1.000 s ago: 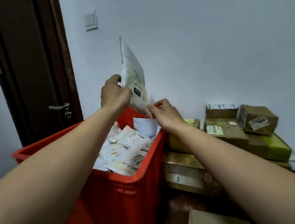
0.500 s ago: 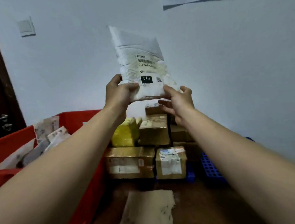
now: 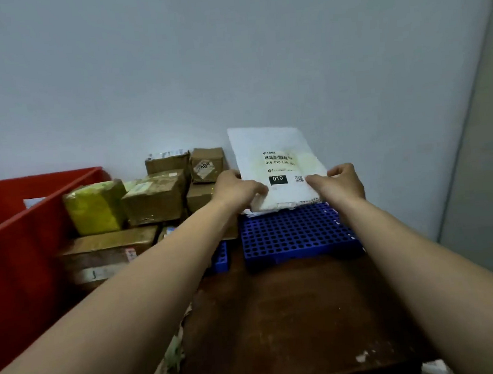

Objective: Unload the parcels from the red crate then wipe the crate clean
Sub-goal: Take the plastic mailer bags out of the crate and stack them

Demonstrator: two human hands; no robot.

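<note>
A white flat parcel (image 3: 272,152) with a barcode label and a black "010" tag stands upright against the wall, its lower edge on the far end of a blue perforated pallet (image 3: 296,236). My left hand (image 3: 239,189) grips its lower left corner. My right hand (image 3: 337,181) grips its lower right corner. The red crate (image 3: 23,251) sits at the left edge, with only a few pale parcels showing inside it.
Brown cardboard boxes (image 3: 155,200) and a yellow-wrapped parcel (image 3: 93,207) are stacked against the wall between the crate and the pallet. A dark brown floor (image 3: 293,316) lies in front. A flattened paper scrap (image 3: 170,358) lies near my left forearm.
Both hands carried the white parcel out of the crate, swung it right and lowered it onto the blue pallet by the wall. The view turned right, so the crate is now at the left edge.
</note>
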